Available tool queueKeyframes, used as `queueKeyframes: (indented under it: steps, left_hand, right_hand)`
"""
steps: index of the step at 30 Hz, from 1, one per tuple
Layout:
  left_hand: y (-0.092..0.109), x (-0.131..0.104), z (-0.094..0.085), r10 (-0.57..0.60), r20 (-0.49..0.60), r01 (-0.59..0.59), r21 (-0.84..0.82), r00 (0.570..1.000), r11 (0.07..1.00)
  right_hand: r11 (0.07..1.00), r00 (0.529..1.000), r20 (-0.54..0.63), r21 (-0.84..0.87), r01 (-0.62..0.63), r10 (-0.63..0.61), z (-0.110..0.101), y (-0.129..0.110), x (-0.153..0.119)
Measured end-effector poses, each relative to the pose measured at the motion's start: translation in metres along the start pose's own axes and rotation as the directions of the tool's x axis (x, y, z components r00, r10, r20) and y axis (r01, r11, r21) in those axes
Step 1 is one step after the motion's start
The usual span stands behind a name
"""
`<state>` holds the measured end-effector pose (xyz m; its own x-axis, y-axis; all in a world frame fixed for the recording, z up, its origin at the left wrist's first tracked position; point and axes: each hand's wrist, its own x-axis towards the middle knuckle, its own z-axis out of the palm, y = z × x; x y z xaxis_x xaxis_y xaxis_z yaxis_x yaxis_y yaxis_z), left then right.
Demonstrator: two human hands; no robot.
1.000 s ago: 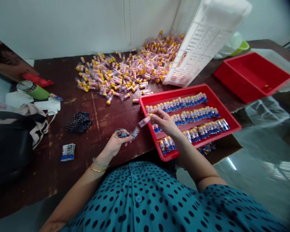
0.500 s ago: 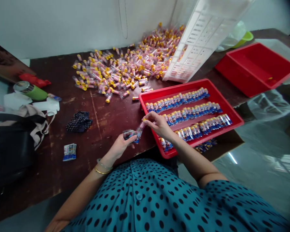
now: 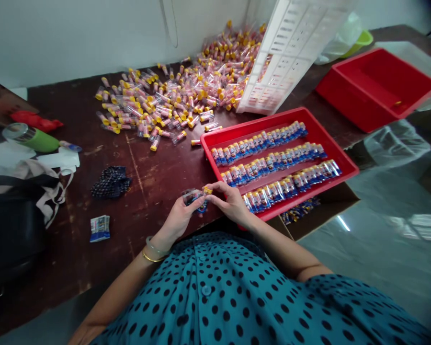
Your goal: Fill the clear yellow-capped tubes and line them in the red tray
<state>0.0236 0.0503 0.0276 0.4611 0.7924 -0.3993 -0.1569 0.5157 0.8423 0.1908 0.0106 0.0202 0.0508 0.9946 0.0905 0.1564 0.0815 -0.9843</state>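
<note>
My left hand is closed on a few clear-and-blue plastic wrappers, held above the table's front edge. My right hand pinches a small clear tube with a yellow cap between thumb and fingertips. Most of the tube is down in the wrapper's mouth, so mainly the cap shows. Beside my right forearm lies a shallow red tray with rows of wrapped tubes in it. A small stack of flat wrappers rests on the table to the left.
A heap of yellow-capped tubes covers the back of the table. A white slatted basket stands tilted beside it. Further right is a deep red bin. At left are a dark checked cloth, a green cup and a black bag.
My right hand has moved left and down, bringing the tube from the wrapper's mouth further inside it. My left hand keeps its hold on the wrappers. The camera view has shifted slightly.
</note>
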Motion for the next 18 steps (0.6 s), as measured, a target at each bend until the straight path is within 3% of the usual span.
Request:
queueKeyframes:
  steps: [9, 13, 15, 18]
  left_hand:
    - [-0.001, 0.002, 0.002, 0.01, -0.01, -0.01, 0.014, 1.0, 1.0]
    - [0.0, 0.003, 0.004, -0.009, -0.003, 0.009, 0.007, 1.0, 1.0]
    - [0.001, 0.005, 0.005, -0.031, 0.04, 0.031, 0.007, 0.999, 0.999]
    - [0.002, 0.008, 0.0, -0.049, 0.057, 0.048, 0.011, 0.997, 0.999]
  right_hand:
    - [1.0, 1.0, 0.011, 0.015, 0.017, -0.017, -0.003, 0.006, -0.001]
    - [0.994, 0.999, 0.033, 0.11, 0.002, -0.006, -0.006, 0.004, 0.002]
    - [0.985, 1.0, -0.008, 0.173, 0.0, 0.001, -0.021, -0.001, 0.009]
    - [0.984, 0.988, -0.156, 0.177, 0.014, 0.014, -0.07, -0.008, 0.02]
